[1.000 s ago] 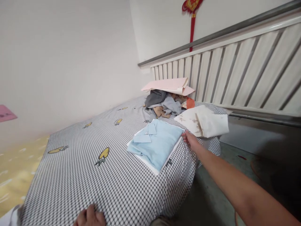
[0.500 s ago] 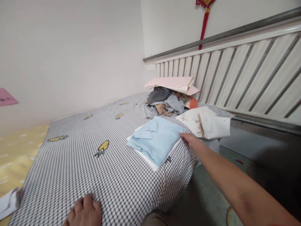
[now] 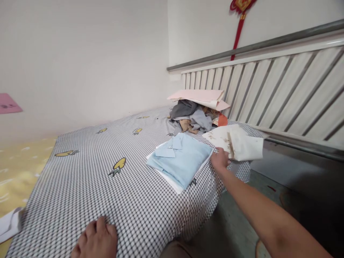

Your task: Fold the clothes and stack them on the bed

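A folded light-blue collared shirt lies on the bed with its collar toward the far left. White fabric or paper shows under its edges. My right hand is at the shirt's right corner, between it and a stained white cloth. Its fingers are bent and mostly hidden, so I cannot see whether they grip anything. Down at the bottom left, my left hand rests palm down on the checked bedsheet, holding nothing, its fingers slightly curved.
Behind the shirt is a heap of grey and tan clothes with a folded pink sheet on top. A white slatted rail bounds the right side. A white item lies at the left on yellow bedding.
My right hand has shifted slightly right, from the shirt's corner toward the stained white cloth. The shirt lies nearly as before and my left hand stays put. The view has tilted slightly.
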### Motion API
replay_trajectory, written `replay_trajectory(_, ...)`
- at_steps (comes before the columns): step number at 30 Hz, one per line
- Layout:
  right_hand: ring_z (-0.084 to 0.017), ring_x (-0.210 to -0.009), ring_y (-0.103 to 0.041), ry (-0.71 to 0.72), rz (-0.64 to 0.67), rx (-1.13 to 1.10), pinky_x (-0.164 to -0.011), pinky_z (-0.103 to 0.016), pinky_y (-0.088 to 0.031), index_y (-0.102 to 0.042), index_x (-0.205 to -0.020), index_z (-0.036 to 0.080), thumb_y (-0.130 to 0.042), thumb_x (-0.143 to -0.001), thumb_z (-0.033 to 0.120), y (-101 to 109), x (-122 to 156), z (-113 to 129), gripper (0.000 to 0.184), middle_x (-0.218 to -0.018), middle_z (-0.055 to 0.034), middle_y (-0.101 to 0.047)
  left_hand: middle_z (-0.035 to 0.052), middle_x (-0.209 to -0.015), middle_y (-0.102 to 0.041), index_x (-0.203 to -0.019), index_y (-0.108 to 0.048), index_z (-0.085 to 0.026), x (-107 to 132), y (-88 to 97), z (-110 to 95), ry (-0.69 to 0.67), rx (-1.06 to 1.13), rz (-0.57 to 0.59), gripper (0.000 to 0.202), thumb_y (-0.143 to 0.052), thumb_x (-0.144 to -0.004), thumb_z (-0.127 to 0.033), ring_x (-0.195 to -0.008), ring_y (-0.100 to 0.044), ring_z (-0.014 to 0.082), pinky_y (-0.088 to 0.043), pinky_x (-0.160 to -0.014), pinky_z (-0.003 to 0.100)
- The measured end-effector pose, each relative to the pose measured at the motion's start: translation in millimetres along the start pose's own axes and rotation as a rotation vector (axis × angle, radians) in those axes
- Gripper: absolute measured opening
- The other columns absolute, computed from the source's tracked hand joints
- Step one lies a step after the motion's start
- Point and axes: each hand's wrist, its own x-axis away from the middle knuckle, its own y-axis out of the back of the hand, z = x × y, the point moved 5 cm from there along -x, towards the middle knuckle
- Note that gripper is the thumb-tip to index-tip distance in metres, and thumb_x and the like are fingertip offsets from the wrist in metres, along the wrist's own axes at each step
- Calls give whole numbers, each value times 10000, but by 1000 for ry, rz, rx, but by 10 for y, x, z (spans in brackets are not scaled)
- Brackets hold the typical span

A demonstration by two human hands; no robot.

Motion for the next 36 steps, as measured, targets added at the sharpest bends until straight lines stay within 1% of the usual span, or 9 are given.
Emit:
replay_trajectory(3, -323, -1429, -380, 315, -9, 42, -1204, -561, -214, -560, -1437, 265, -462, -979, 289, 25, 229, 304, 469, -1556, -119, -454, 126, -1175, -629, -1155, -630, -157, 9, 31, -16, -9, -13, 11, 343, -353, -989, -273, -1006, -557, 300, -386, -861, 428)
replay_trajectory(6, -298, -1523, -234, 606, 185, 218, -1237, -579, -113, -483, -1515, 346, -380, -1024, 401, -208, 510, 493, 504, -1653, -24, -358, 123, -1184, -623, -1187, -622, -146, 11, 65, -32, 0, -15, 10, 365, -339, -999, -280, -1009, -561, 298, -380, -852, 424)
replay_trajectory(8, -303, -1539, -210, 591, 331, 318, -1218, -623, -165, -427, -1548, 393, -293, -1047, 463, -397, 631, 457, 524, -1669, 19, -336, 123, -1181, -622, -1206, -617, -141, 15, 90, -46, 7, -24, 3, 363, -356, -996, -282, -1017, -562, 304, -377, -850, 425)
replay_trajectory(10, -321, -1541, -218, 509, 377, 352, -1184, -670, -223, -385, -1570, 401, -226, -1053, 496, -511, 685, 392, 549, -1679, 23, -317, 123, -1162, -623, -1194, -621, -137, 20, 116, -63, 4, -39, -4, 347, -383, -986, -279, -1020, -562, 308, -375, -848, 424)
replay_trajectory(17, -325, -1542, -231, 452, 269, 328, -1175, -661, -264, -356, -1595, 345, -216, -1056, 425, -478, 881, 254, 562, -1692, -32, -285, 118, -1113, -635, -1161, -602, -151, 25, 143, -63, 11, -10, -15, 373, -302, -1002, -305, -995, -574, 298, -383, -867, 417)
replay_trajectory(23, -286, -1524, -297, 784, -22, 222, -1187, -610, -265, -380, -1580, 305, -348, -960, 110, -243, 1601, -94, 650, -1656, -104, -349, 150, -1195, -625, -1233, -567, -137, 24, 88, -38, 18, 61, -16, 397, -299, -997, -310, -1063, -560, 326, -382, -921, 455)
replay_trajectory(27, -314, -1517, -305, 888, -73, 195, -1195, -616, -229, -485, -1511, 304, -476, -968, 183, -55, 1832, 3, 556, -1622, -112, -410, 145, -1181, -627, -1201, -582, -134, 36, 129, -57, 17, 52, -10, 383, -302, -996, -297, -1059, -558, 325, -382, -914, 452)
replay_trajectory(32, -317, -1522, -298, 1053, 167, 149, -1217, -657, -110, -596, -1413, 351, -527, -912, 139, -59, 1809, 410, 548, -1546, -30, -533, 137, -1155, -626, -1149, -590, -143, 49, 180, -80, 6, 20, -19, 350, -300, -1003, -276, -1057, -559, 318, -377, -897, 442)
replay_trajectory(36, -247, -1474, -410, 957, 462, -1, -1233, -611, -152, -636, -1371, 311, -402, -946, 134, -209, 1722, 516, 516, -1435, -19, -641, 130, -1132, -620, -1143, -583, -146, 60, 167, -79, -9, -20, -13, 347, -293, -1009, -284, -1052, -560, 312, -372, -879, 426)
